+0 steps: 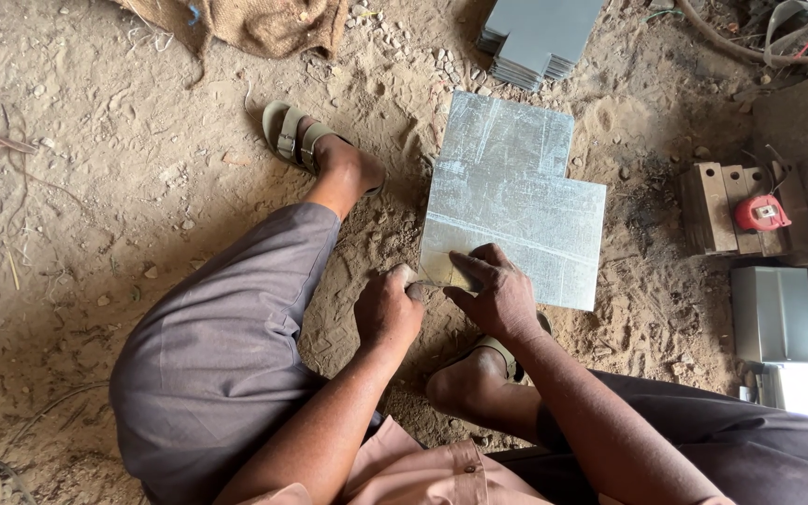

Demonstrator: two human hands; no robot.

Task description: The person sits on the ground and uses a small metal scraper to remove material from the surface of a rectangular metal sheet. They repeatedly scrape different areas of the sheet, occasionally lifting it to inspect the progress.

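Observation:
A grey metal sheet [516, 201], notched at its far right corner and scored with lines, lies flat on the sandy ground. My left hand [387, 306] grips the sheet's near left corner, fingers curled over the edge. My right hand [491, 288] presses down on the same corner from above, fingers spread on the metal. Whether either hand holds a small tool is hidden.
A stack of cut grey sheets [535, 37] lies at the far side. A red tape measure [761, 213] rests on a wooden block [717, 210] at right, above a folded metal box [773, 313]. Burlap sack [264, 23] far left; my sandalled feet [324, 150] flank the sheet.

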